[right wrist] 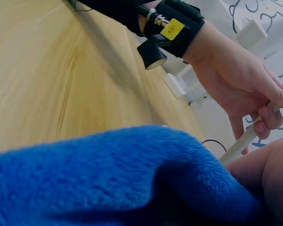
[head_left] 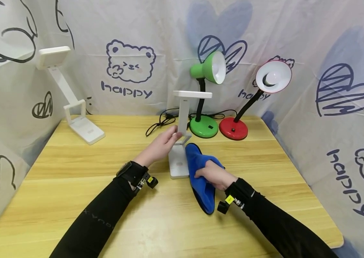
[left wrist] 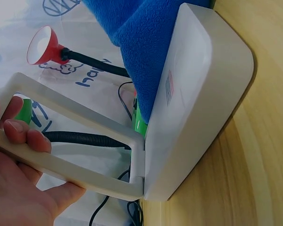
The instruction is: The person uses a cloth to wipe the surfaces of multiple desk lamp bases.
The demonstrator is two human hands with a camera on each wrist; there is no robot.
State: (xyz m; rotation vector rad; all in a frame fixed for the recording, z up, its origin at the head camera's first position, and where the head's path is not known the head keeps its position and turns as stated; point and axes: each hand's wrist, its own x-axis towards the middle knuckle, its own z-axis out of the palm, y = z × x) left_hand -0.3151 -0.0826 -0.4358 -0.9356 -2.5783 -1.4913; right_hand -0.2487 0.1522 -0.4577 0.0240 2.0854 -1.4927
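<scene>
A white desk lamp stands upright near the middle of the table, its flat head level at the top. My left hand grips the lamp's frame-shaped lower arm, fingers curled round the bar in the left wrist view. My right hand holds a bunched blue cloth with dark edging. The cloth lies against the right side of the lamp's base. Blue plush fabric fills the lower part of the right wrist view and hides most of the right fingers.
A green lamp and a red lamp stand behind to the right. Black cords lie coiled at the back edge. Another white lamp is at the back left. Printed fabric hangs around the wooden table.
</scene>
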